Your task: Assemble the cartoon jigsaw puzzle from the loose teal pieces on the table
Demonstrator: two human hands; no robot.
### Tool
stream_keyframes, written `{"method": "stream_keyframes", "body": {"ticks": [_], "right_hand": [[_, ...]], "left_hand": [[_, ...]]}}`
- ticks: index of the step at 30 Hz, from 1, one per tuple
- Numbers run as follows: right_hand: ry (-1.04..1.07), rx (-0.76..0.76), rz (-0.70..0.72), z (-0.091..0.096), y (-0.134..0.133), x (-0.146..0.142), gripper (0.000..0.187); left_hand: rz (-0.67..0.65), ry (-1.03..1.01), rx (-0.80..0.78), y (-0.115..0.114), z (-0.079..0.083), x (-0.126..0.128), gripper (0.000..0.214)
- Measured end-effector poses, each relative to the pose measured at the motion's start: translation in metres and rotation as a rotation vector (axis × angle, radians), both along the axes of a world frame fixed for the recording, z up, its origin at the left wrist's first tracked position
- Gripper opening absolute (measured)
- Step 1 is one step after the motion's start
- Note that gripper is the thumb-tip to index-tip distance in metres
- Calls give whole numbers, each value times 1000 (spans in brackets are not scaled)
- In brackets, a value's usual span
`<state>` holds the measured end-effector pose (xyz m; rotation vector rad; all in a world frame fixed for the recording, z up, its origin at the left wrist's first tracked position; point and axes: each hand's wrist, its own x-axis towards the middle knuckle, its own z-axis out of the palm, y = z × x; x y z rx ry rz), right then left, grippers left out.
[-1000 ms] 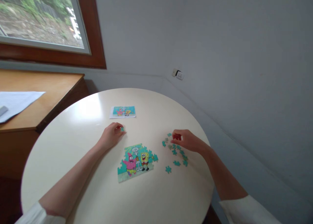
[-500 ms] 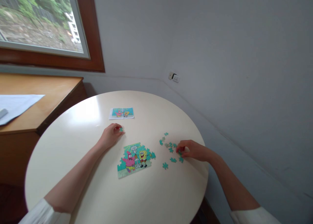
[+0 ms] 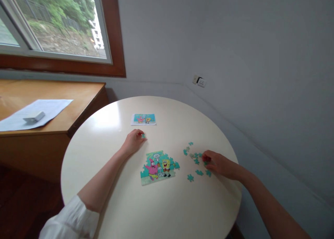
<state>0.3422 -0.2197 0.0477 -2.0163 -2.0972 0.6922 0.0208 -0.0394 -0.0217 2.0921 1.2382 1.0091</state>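
Observation:
My left hand (image 3: 134,142) is closed in a pinch on a small teal puzzle piece (image 3: 143,136), just behind the partly joined jigsaw puzzle (image 3: 159,169). That puzzle shows a pink starfish, a yellow sponge and a grey-green figure, with a stepped, knobbed edge at the back and right. To its right lie several loose teal puzzle pieces (image 3: 196,161). Among them, at the right end, my right hand (image 3: 217,164) has its fingers bent together around a teal piece, which they mostly cover. Whether that piece is off the table I cannot tell.
A printed reference picture (image 3: 143,119) lies flat near the back of the round white table (image 3: 125,211). At the left stands a wooden cabinet (image 3: 86,108) with paper (image 3: 56,108) and a small white box (image 3: 34,117) on it. Walls close in behind and at the right.
The camera has turned a little left, so everything appears farther right. My left hand still pinches its piece, and my right hand stays at the loose pieces with its fingers barely shifted.

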Motion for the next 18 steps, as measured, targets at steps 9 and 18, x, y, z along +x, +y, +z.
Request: {"method": "stream_keyframes", "body": {"ticks": [9,18], "right_hand": [[202,217,-37,14,14,-17,13],[777,170,-192,-18,82,-92,30]], "left_hand": [[-31,-44,-24,0,0,0,18],[-25,-32,-34,-2,3,0,17]]}}
